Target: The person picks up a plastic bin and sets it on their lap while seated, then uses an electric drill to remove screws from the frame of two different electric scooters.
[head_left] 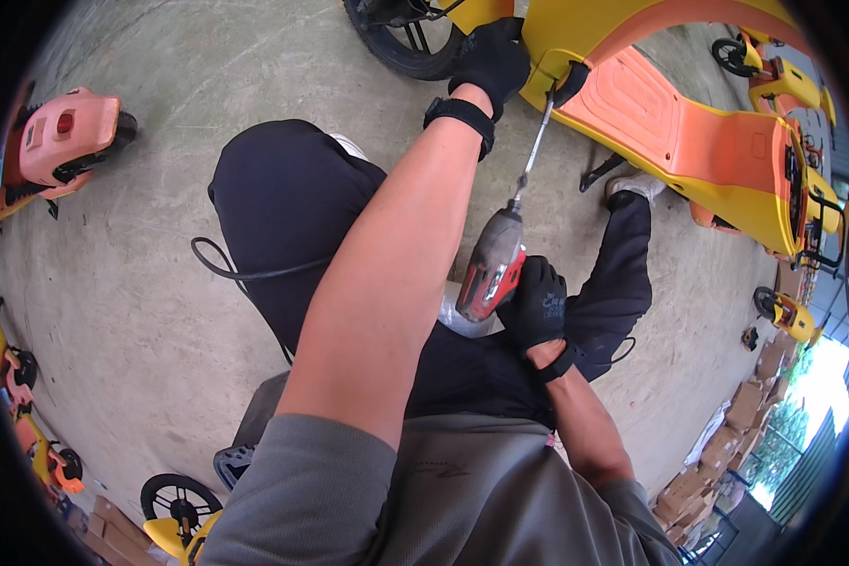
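My right hand [536, 307], in a black glove, grips a red and grey power screwdriver [491, 264]. Its long bit [533, 151] runs up to the edge of a yellow and orange ride-on toy car body [689, 132]. My left hand [491, 61], also gloved in black, presses on the yellow edge of that body beside a black wheel [406, 42]. I sit with my black-trousered legs [292, 208] bent on the concrete floor.
An orange and pink car part [61, 141] lies at the left. A black cable [226, 269] loops by my knee. More toy cars stand at the left edge and far right [783, 316]. Cardboard boxes [726, 443] are stacked at the lower right. A wheel [179, 500] sits behind me.
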Tool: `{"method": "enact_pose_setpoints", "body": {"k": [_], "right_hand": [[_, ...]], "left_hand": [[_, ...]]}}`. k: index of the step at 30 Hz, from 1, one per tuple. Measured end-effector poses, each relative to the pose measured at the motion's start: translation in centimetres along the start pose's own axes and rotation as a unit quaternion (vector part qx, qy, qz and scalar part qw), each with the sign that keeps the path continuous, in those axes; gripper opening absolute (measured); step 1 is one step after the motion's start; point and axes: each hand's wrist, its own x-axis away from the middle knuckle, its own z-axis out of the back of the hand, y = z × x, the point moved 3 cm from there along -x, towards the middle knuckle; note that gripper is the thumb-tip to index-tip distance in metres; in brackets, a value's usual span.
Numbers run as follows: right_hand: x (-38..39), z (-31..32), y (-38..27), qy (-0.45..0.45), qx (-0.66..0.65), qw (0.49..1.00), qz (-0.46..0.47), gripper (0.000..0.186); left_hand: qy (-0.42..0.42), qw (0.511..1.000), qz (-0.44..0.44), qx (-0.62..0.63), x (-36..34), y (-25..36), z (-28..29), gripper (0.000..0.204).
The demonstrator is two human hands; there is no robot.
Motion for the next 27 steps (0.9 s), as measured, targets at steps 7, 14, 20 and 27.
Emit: {"method": "enact_pose_setpoints", "body": {"k": [7,14,20,27], "right_hand": [[-0.5,0.3,-0.3,0.039,-0.019,0.999,-0.001,0.063],[-0.4,-0.1,0.2,0.017,-0.01,1.0,0.0,0.052],[-0.5,-0.3,0.2,0.0,-0.014,1.0,-0.011,0.052],[-1.0,0.3,-0.3,0.044,-0.066,0.997,0.002,0.052]], "left_hand": [[0.003,0.999,0.02,0.026,0.1,0.0,-0.1,0.033],[0.016,0.999,0.019,0.026,0.6,0.8,0.3,0.033],[0.036,0.999,-0.016,-0.005,0.7,0.9,0.3,0.033],[0.047,0.998,-0.019,-0.021,0.9,1.2,0.4,0.034]]}}
